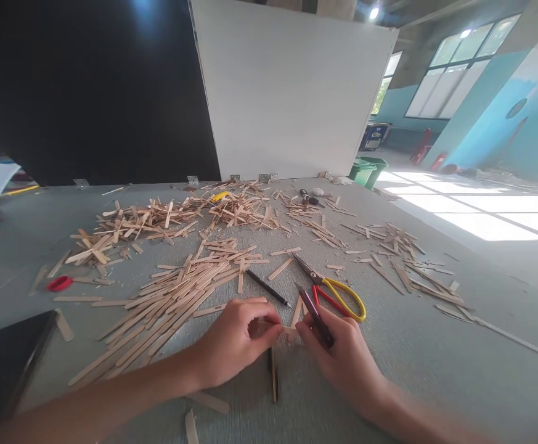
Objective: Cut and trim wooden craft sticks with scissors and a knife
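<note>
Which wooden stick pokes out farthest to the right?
The long, thin, slanting stick, well past the right hand; its tip reaches farther right than any other stick's.

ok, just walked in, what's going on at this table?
A person's left hand pinches a thin wooden strip low over the table; its other end is at the right hand. The right hand holds what looks like a craft knife, tip pointing away. Just beyond the hands lie a black pen and red-and-yellow-handled scissors, with loose wooden sticks heaped around.
</note>
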Demonstrator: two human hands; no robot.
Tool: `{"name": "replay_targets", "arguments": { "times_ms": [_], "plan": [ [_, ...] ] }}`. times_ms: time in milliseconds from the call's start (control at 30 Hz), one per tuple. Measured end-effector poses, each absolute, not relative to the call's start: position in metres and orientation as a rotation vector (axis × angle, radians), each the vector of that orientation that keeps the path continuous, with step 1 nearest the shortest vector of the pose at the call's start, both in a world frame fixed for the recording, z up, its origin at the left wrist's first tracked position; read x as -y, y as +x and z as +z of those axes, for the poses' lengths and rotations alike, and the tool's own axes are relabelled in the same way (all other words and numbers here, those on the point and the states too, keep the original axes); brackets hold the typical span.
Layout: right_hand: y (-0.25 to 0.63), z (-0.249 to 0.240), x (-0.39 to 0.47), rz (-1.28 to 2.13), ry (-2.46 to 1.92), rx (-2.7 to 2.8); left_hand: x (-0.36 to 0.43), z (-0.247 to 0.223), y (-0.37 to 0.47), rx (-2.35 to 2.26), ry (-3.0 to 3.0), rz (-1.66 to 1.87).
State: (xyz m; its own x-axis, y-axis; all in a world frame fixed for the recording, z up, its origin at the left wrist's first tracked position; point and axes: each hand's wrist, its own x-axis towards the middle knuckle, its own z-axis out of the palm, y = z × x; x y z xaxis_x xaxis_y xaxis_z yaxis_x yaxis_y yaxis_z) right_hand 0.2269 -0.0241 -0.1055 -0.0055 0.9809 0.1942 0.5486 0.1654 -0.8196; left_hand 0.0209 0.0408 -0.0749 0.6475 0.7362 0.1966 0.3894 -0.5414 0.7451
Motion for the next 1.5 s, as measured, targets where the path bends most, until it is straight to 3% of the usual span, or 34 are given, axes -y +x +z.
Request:
{"name": "replay_targets", "arguments": {
  "times_ms": [267,467,1067,1233,1367,1500],
  "plan": [
    [0.22,-0.099,0.028,1.09,-1.364,1.442,-0.043,-0.092,0.012,-0.666,2.493,0.988],
    [0.217,-0.096,0.031,1.192,-1.326,1.361,-0.042,-0.091,0.005,-0.545,2.846,1.044],
    [0.214,-0.092,0.04,1.179,-1.331,1.434,-0.033,-0.085,0.013,-0.496,3.218,0.977],
    [0.215,-0.095,0.043,1.21,-1.284,1.409,-0.036,-0.088,0.015,-0.567,3.06,1.059],
    [0.219,-0.104,0.041,0.878,-1.391,1.384,-0.029,-0.08,0.018,-0.891,2.704,1.112],
    [0.219,-0.109,0.041,0.464,-1.401,1.478,-0.018,-0.07,0.023,-1.001,1.799,0.578]
  ]
}}
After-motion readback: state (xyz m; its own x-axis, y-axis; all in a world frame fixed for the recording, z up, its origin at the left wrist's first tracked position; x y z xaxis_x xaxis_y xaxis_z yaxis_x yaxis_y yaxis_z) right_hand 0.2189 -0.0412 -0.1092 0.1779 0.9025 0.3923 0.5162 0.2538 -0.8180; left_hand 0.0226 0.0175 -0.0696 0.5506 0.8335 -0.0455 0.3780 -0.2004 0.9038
